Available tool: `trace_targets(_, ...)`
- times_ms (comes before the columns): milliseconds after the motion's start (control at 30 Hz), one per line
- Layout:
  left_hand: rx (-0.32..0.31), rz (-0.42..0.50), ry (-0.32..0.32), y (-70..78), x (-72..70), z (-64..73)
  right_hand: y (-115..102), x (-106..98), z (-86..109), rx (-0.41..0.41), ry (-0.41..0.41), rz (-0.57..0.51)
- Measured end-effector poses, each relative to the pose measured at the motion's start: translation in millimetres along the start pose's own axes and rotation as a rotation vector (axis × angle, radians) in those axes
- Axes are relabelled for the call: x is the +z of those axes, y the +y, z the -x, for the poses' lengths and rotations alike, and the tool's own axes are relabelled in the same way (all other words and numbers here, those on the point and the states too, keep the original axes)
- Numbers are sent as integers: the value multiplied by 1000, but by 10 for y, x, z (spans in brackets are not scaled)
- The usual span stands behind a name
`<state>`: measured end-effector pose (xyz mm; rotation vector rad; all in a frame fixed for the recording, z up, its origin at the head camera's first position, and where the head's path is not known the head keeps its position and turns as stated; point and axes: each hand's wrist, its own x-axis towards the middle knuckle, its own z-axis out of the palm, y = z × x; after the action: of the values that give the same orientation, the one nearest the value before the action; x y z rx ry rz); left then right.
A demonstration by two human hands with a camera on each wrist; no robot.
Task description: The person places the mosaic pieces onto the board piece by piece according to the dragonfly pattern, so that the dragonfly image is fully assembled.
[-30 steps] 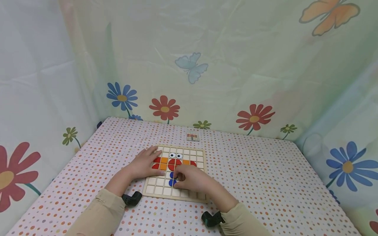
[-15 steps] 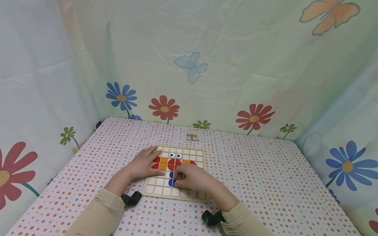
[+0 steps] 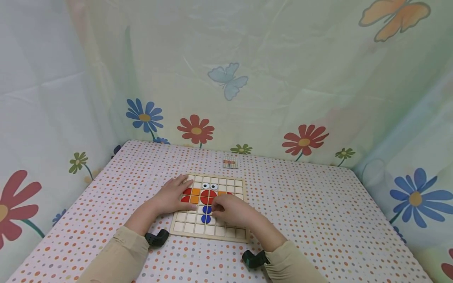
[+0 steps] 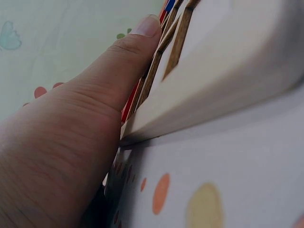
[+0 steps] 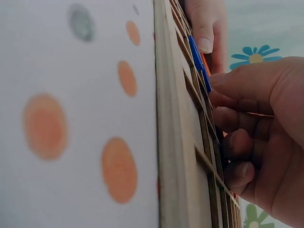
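A wooden grid board lies on the table with coloured pieces in its cells. My left hand rests on its left side with fingers spread; the thumb lies over the rim. My right hand is at the board's middle, fingers curled, beside the upper blue disc. In the right wrist view its thumb tip touches a blue piece; whether it pinches anything is hidden. A lower blue disc, a red disc, orange squares and two eye pieces also show.
A small pattern card lies behind the board on the dotted tablecloth. Black wrist devices sit at the left sleeve and at the right sleeve. A flowered curtain stands behind the table.
My right hand has moved slightly up and right, uncovering more of both blue discs. Its thumb has come away from the lower disc. My left hand stays in place.
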<state>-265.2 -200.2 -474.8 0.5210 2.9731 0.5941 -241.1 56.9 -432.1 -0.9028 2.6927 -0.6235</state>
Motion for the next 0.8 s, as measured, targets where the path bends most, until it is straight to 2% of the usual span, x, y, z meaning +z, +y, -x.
trace_targets(233, -5, -7, -6, 1, -1, -13, 17, -202, 100, -14, 30, 33)
trace_targets(467, -9, -6, -2, 0, 3, -5, 227, -467, 424, 9, 45, 12)
trace_targets(667, -3, 0, 0, 11, -6, 9, 555, -581, 794, 14, -7, -38)
trace_targets(800, 3, 1, 6, 11, -9, 14, 765, -591, 1005, 4, -82, -109)
